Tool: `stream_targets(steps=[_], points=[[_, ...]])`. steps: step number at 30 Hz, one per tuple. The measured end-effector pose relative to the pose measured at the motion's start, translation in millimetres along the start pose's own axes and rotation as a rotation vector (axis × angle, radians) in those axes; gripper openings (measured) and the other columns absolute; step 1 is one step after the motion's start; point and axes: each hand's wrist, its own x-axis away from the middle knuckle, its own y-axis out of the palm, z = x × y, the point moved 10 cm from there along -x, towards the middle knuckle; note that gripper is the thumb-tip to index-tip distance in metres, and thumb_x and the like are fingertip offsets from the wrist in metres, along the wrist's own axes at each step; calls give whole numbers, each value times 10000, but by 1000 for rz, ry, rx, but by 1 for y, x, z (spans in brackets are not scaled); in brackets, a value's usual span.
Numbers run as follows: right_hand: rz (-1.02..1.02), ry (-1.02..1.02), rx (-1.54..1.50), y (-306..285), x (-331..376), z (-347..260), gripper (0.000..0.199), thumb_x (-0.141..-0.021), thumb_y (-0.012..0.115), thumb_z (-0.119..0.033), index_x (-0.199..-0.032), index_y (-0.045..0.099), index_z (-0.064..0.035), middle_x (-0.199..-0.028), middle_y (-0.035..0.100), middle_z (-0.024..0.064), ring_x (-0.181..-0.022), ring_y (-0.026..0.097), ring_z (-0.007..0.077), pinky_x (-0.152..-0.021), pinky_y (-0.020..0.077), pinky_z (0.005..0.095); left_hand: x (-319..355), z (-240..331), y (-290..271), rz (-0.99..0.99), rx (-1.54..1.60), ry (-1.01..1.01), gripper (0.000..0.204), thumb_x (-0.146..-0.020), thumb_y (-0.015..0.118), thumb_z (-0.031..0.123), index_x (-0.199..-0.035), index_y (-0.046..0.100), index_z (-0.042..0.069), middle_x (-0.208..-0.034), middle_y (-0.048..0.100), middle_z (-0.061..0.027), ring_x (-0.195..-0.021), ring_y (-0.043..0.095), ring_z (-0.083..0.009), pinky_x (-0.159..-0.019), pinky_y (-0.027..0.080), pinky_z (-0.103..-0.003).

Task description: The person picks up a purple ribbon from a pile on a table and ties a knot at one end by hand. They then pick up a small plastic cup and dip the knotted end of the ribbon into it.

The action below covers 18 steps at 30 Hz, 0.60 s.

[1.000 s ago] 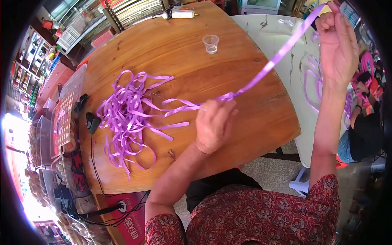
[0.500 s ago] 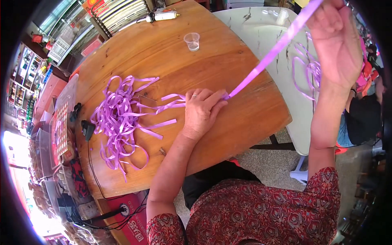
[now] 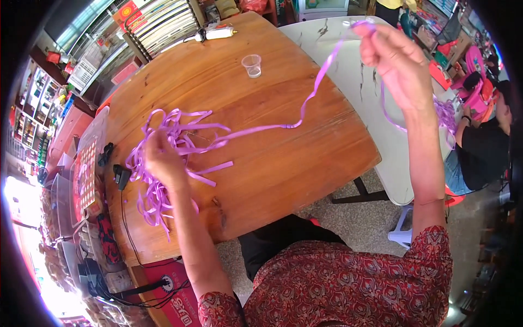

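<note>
a purple ribbon strand (image 3: 261, 129) stretches slack across the middle of the wooden table (image 3: 283, 163), barring a straight pass between near edge and far side. a loose ribbon pile (image 3: 163, 158) crowds the left part. bare wood lies open on the near right. a clear plastic cup (image 3: 251, 65) stands alone toward the far edge, well apart.

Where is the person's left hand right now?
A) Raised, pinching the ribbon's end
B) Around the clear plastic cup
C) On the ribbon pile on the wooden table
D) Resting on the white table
C: the left hand lies on the ribbon pile on the wooden table, while the right hand is raised with the ribbon strand, and the cup stands untouched.
</note>
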Motion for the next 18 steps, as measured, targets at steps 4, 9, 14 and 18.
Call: stream_targets(steps=[4, 9, 14, 18], points=[[-177, 105, 199, 46, 13, 33, 230, -939, 499, -93, -1117, 619, -9, -828, 609, 22, -785, 568, 95, -719, 455, 223, -20, -25, -42, 96, -335, -2, 359, -753, 694, 128, -1083, 609, 14, -1057, 580, -215, -964, 561, -376, -792, 469, -451], [-451, -59, 392, 97, 27, 45, 169, -865, 589, -51, -1018, 645, -5, -841, 652, 82, -746, 621, 154, -683, 498, 260, -1, 77, -14, -18, 108, 192, 406, -762, 689, 47, -1149, 569, 28, -1170, 534, -168, -1101, 503, -330, -946, 404, -408], [-443, -168, 572, 114, 35, 33, 98, -814, 640, -54, -911, 647, -45, -777, 635, 78, -712, 620, 216, -627, 476, 312, 45, 175, 58, -493, 1229, -303, 280, -910, 579, 110, -1170, 571, 5, -1124, 593, -55, -1060, 526, -145, -916, 409, -285], [-266, -425, 816, 103, 35, 13, 66, -780, 672, -74, -818, 620, -57, -742, 614, 66, -677, 598, 241, -620, 466, 343, 81, 200, 94, -963, 1606, -697, 229, -926, 566, 141, -1107, 604, 7, -981, 624, -26, -906, 559, -94, -828, 457, -240]])
